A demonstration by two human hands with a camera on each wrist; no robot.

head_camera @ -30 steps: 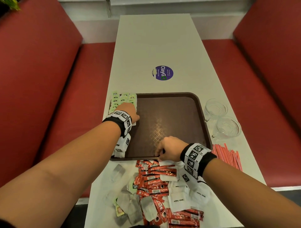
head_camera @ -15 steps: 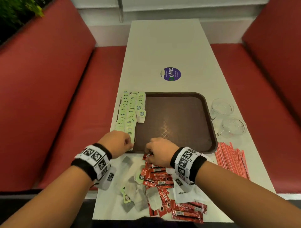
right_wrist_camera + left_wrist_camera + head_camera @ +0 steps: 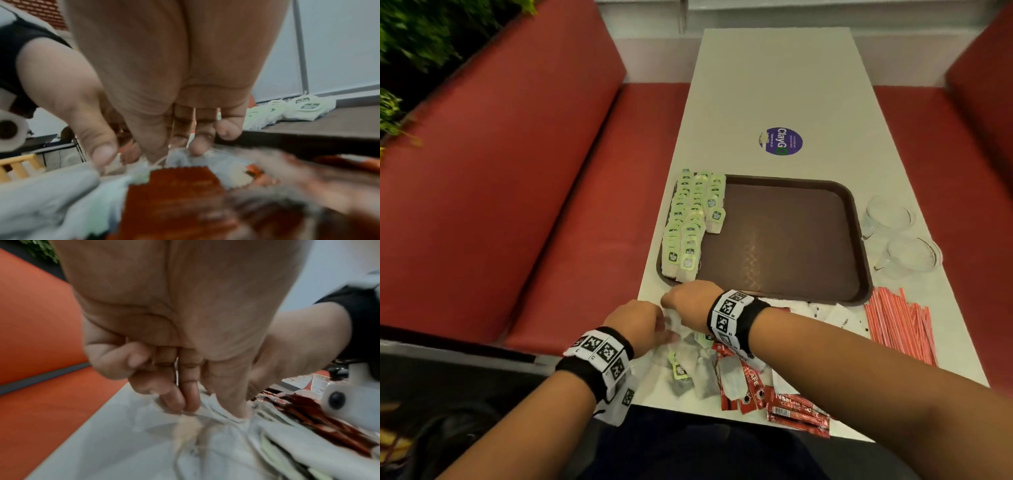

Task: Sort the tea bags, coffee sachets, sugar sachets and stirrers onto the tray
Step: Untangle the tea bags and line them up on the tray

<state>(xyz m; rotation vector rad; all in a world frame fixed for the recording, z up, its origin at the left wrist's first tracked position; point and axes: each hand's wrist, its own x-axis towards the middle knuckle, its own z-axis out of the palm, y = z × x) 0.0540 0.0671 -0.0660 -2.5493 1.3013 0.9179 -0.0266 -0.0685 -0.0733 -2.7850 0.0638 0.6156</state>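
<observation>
Tea bags (image 3: 690,222) now sit in rows down the tray's (image 3: 858,219) left side, and you've pulled both hands back to the loose pile (image 3: 690,371). Your left hand (image 3: 637,325) and right hand (image 3: 690,301) both pinch loose bags there, so more tea comes next.

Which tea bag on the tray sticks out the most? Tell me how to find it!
Find the brown tray on the white table. Rows of green-tagged tea bags fill its left edge. One tea bag pokes out rightward from the rows onto bare tray, alone.
</observation>
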